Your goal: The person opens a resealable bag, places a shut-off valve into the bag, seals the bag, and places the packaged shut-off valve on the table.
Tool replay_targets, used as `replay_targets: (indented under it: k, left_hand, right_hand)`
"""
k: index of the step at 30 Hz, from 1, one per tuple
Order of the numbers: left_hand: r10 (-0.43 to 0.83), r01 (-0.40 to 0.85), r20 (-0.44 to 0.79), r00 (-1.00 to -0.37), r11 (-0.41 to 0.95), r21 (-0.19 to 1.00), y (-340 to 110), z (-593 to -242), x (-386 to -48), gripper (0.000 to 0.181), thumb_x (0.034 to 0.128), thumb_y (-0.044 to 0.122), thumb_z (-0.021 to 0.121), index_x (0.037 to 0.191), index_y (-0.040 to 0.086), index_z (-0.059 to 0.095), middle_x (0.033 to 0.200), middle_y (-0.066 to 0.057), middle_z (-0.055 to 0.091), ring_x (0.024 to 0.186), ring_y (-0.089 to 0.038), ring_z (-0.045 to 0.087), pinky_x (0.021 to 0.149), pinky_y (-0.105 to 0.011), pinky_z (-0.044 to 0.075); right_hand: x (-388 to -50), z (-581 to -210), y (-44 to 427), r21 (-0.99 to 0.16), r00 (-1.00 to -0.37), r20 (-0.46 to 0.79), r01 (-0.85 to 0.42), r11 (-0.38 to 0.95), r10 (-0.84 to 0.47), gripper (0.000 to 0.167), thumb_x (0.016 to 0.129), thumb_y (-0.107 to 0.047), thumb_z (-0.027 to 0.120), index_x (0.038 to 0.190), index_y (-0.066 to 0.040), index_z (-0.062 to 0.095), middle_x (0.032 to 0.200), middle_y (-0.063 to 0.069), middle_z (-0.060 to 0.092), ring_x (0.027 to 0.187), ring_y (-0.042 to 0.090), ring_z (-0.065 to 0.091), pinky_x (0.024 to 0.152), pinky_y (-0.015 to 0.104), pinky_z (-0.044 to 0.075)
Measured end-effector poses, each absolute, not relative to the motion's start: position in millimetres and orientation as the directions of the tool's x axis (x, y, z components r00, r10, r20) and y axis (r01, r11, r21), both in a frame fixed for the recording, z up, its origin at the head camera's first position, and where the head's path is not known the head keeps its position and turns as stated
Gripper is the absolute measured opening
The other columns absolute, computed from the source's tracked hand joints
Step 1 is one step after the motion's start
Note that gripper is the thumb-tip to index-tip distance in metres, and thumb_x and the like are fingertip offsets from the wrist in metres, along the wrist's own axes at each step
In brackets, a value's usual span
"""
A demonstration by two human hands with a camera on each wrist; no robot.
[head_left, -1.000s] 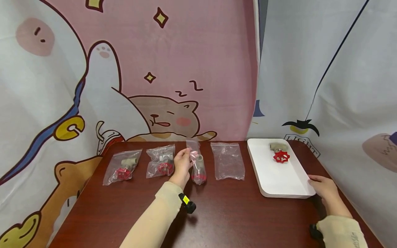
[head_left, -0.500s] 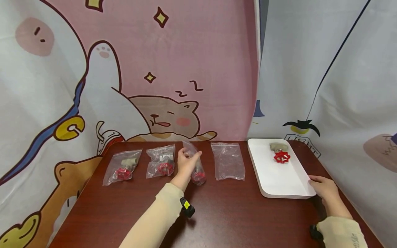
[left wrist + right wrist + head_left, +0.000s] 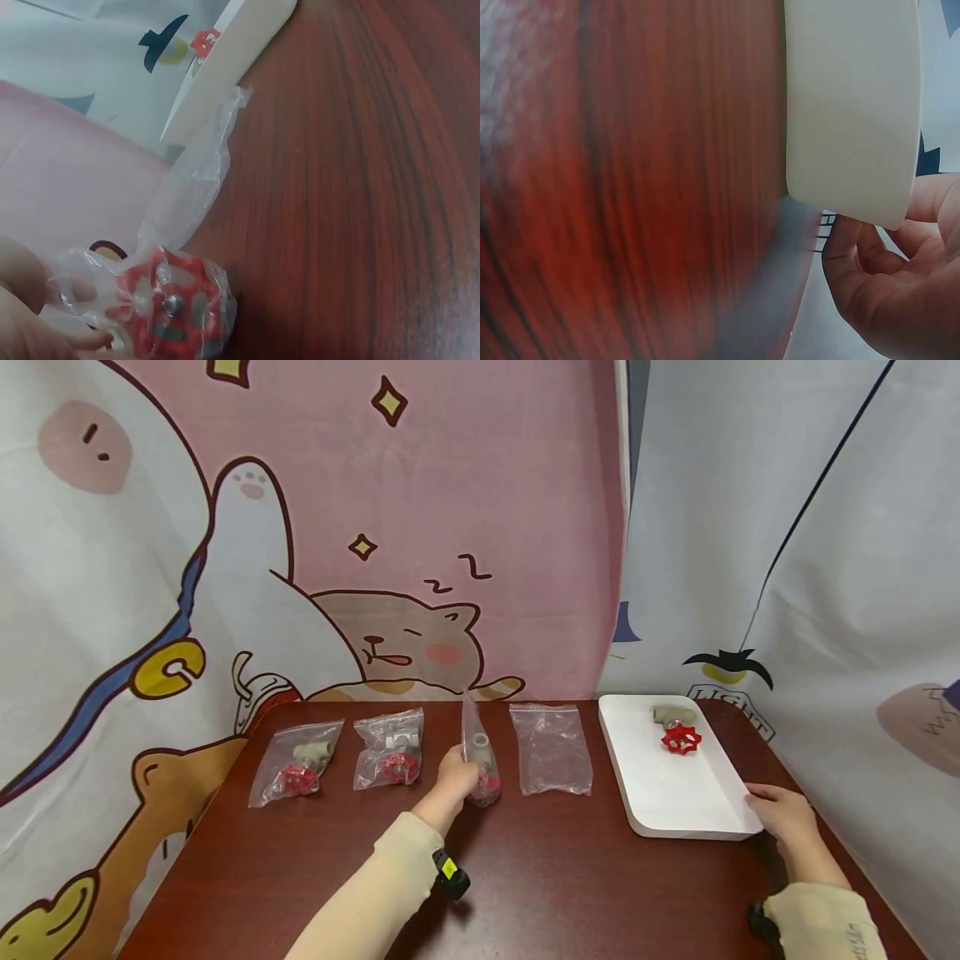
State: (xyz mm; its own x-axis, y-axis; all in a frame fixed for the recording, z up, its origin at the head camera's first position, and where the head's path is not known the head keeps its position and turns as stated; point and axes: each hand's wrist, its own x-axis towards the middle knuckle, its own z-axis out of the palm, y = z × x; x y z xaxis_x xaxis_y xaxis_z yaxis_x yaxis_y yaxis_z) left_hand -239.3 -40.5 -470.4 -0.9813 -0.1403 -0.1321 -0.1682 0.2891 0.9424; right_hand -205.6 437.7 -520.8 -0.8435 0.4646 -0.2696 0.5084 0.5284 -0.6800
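Observation:
My left hand [image 3: 455, 777] grips a clear zip bag with a gate valve [image 3: 481, 756] inside, low on its near left side. In the left wrist view the valve's red handwheel [image 3: 171, 304] shows through the plastic, fingers [image 3: 34, 334] beside it, and the loose top of the bag [image 3: 191, 187] stands up. At the right, my right hand [image 3: 787, 817] pinches the near right corner of a white tray [image 3: 682, 806], thumb over the rim and fingers curled outside, as the right wrist view shows. A bare valve with a red handwheel [image 3: 680, 739] lies at the tray's far end.
To the left on the brown table [image 3: 570, 885] lie two more bagged valves, one far left [image 3: 303, 764] and one nearer [image 3: 393, 752]. A flat clear bag [image 3: 555, 752] lies between the held bag and the tray. Printed curtains [image 3: 525, 527] hang behind the table.
My left hand has let go of the bag's top, moved down and taken hold of the bagged valve lower on its body. The right hand and tray have stayed put.

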Motion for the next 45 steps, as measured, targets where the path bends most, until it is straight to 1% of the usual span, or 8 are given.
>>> replay_targets:
  k: [7,15,24,28,31,37,41,45]
  left_hand:
    - [0.013,-0.261,-0.261,-0.965,-0.037,0.965,-53.5,-488.0,-249.1,0.039,0.0955,0.002,0.042,0.132,-0.011,0.041,0.108,-0.017,0.059,0.088,-0.016,0.054,0.080,-0.030,0.047]
    - [0.123,-0.318,-0.294,-0.948,-0.307,0.897,-65.1,-507.4,-259.6,0.042,0.0986,0.003,0.039,0.138,-0.004,0.027,0.104,-0.008,0.053,0.085,-0.012,0.054,0.074,-0.024,0.047]
    - [0.057,-0.248,-0.242,-0.969,-0.118,0.962,-62.1,-523.5,-281.1,0.042,0.0971,0.011,0.048,0.133,-0.002,0.031,0.107,-0.010,0.051,0.079,-0.013,0.051,0.076,-0.029,0.045]
    - [0.123,-0.122,-0.100,-0.987,-0.193,0.974,-77.1,-595.9,-318.4,0.034,0.0945,0.015,0.054,0.125,0.007,0.043,0.106,-0.006,0.054,0.084,-0.014,0.055,0.074,-0.029,0.047]
    - [0.139,-0.127,-0.101,-0.985,-0.197,0.972,-82.9,-605.9,-322.6,0.034,0.0957,0.014,0.053,0.128,0.006,0.047,0.112,-0.010,0.057,0.087,-0.017,0.057,0.070,-0.030,0.050]
    - [-0.003,-0.194,-0.194,-0.981,-0.010,0.981,-74.2,-517.7,-274.2,0.044,0.0926,-0.001,0.051,0.133,-0.014,0.039,0.123,-0.030,0.054,0.091,-0.020,0.060,0.072,-0.027,0.051]
    - [-0.132,-0.233,-0.224,-0.966,0.054,0.971,-71.2,-502.6,-268.2,0.046,0.0879,0.004,0.062,0.127,-0.012,0.045,0.108,-0.025,0.062,0.081,-0.015,0.060,0.069,-0.024,0.050]
    - [-0.234,-0.246,-0.212,-0.949,0.131,0.960,-70.1,-503.2,-270.4,0.054,0.0848,0.009,0.067,0.130,-0.009,0.043,0.115,-0.025,0.058,0.097,-0.027,0.060,0.082,-0.035,0.052]
  right_hand:
    - [-190.6,-488.9,414.9,-0.704,-0.851,-0.272,0.494,0.510,0.449,0.050,0.097,-0.018,0.043,0.136,0.012,0.036,0.139,0.039,0.030,0.121,0.051,0.036,0.095,0.060,0.039]
    - [-189.9,-489.5,414.2,-0.709,-0.860,-0.258,0.478,0.518,0.440,0.050,0.097,-0.018,0.041,0.136,0.013,0.036,0.139,0.040,0.029,0.121,0.050,0.036,0.099,0.061,0.035]
    - [-189.9,-490.2,413.9,-0.705,-0.871,-0.222,0.453,0.545,0.437,0.048,0.096,-0.015,0.041,0.133,0.014,0.039,0.136,0.040,0.033,0.118,0.049,0.038,0.094,0.058,0.040]
    - [-190.3,-491.0,414.5,-0.700,-0.872,-0.223,0.454,0.551,0.435,0.048,0.096,-0.016,0.042,0.133,0.014,0.040,0.136,0.040,0.033,0.117,0.049,0.039,0.094,0.057,0.040]
    - [-190.5,-491.4,414.7,-0.695,-0.864,-0.235,0.469,0.545,0.445,0.048,0.097,-0.017,0.042,0.134,0.014,0.039,0.137,0.040,0.032,0.118,0.050,0.038,0.096,0.059,0.038]
    - [-189.8,-491.3,414.3,-0.689,-0.853,-0.255,0.491,0.533,0.455,0.049,0.097,-0.018,0.041,0.136,0.012,0.037,0.139,0.039,0.028,0.122,0.051,0.034,0.099,0.061,0.035]
    - [-190.2,-490.4,413.5,-0.691,-0.854,-0.255,0.489,0.533,0.452,0.049,0.098,-0.018,0.040,0.136,0.012,0.037,0.140,0.039,0.028,0.122,0.051,0.034,0.100,0.061,0.035]
    - [-190.6,-490.3,413.8,-0.692,-0.858,-0.252,0.483,0.537,0.447,0.049,0.098,-0.018,0.040,0.136,0.013,0.037,0.139,0.040,0.028,0.121,0.051,0.034,0.099,0.061,0.035]
